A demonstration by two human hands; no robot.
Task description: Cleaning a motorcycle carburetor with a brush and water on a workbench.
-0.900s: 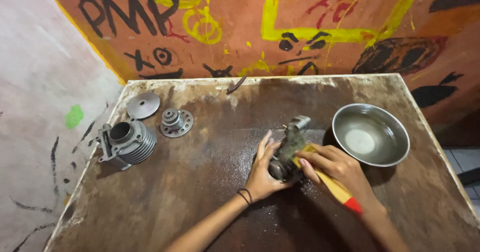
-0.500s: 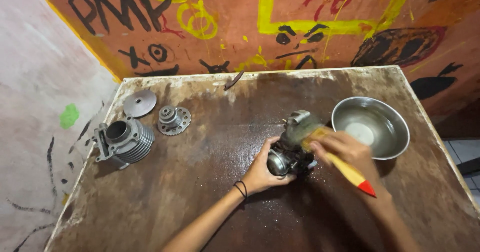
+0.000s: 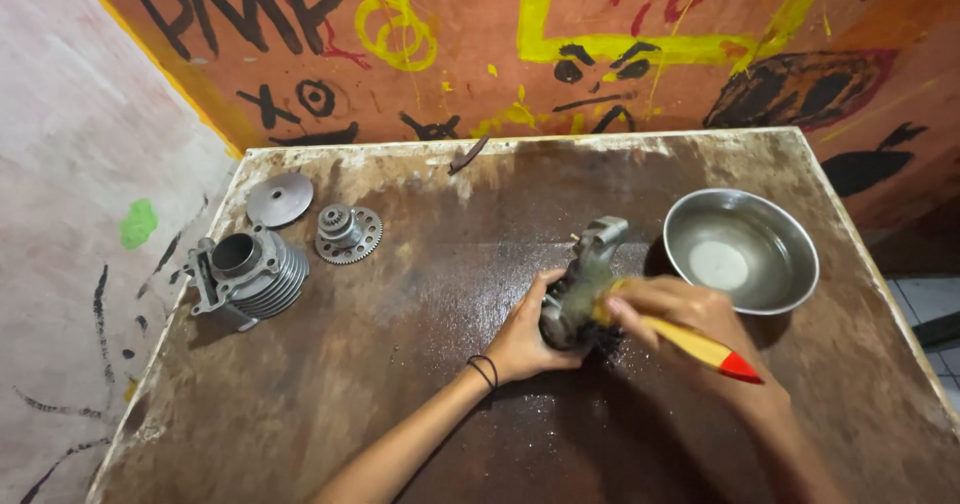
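Head view shows a rough, wet-stained brown workbench (image 3: 330,384) set against a painted orange wall (image 3: 640,74). Near its centre, the left hand (image 3: 528,336) is closed around the lower end of a grey cast-metal engine part (image 3: 583,282), fingers wrapped part-way round — a grip that props the part tilted up off the board and steadies it against side load. The right hand (image 3: 690,316) is closed around a brush with a yellow handle and red tip (image 3: 705,349); the dark bristle end sits against the part's lower right side, where the bench surface looks wettest.

Just beside the right hand stands a shallow steel bowl (image 3: 790,264) holding a little clear liquid, within short reach of the brush.

Well apart, at the left edge, three further pieces lie in a group:
- a finned aluminium cylinder (image 3: 245,276) — lying on its side, bore open toward the camera;
- a toothed round gear plate (image 3: 348,234) with a raised hub;
- a plain, smooth metal disc (image 3: 279,199).

A small dark curved scrap (image 3: 468,154) lies near the back edge.
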